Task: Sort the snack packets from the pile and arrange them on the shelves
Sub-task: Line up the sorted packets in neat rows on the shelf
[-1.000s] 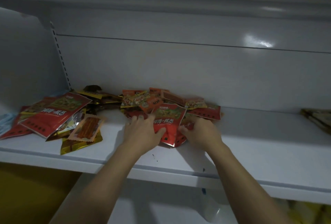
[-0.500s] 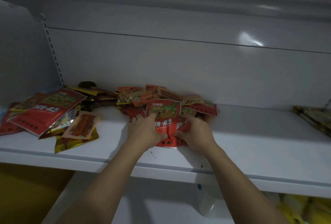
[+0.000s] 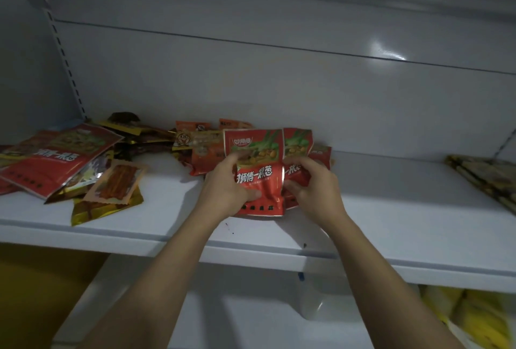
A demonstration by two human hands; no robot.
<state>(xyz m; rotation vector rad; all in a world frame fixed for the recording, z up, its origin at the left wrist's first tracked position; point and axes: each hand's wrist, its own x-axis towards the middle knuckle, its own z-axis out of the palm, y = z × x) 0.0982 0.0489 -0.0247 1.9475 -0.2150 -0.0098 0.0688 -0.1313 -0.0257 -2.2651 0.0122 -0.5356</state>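
Note:
A pile of snack packets (image 3: 156, 142) lies on the white shelf (image 3: 377, 209), spread from the far left to the middle. My left hand (image 3: 226, 189) grips a red packet with white lettering (image 3: 259, 158) and holds it upright, thumb across its front. My right hand (image 3: 315, 186) pinches a second matching red packet (image 3: 297, 143) that stands just behind and to the right of the first. A larger red packet (image 3: 61, 158) lies flat at the left of the pile. An orange packet (image 3: 117, 183) rests on a gold one near the shelf's front.
Dark patterned packets (image 3: 488, 178) lie at the shelf's right end. A slotted upright (image 3: 65, 58) runs up the back left corner. Yellow packets (image 3: 474, 318) show on the lower shelf at bottom right. The shelf's front lip (image 3: 251, 251) crosses under my wrists.
Both hands have raised the two red packets from lying in the pile to standing upright, side by side. The view has shifted slightly.

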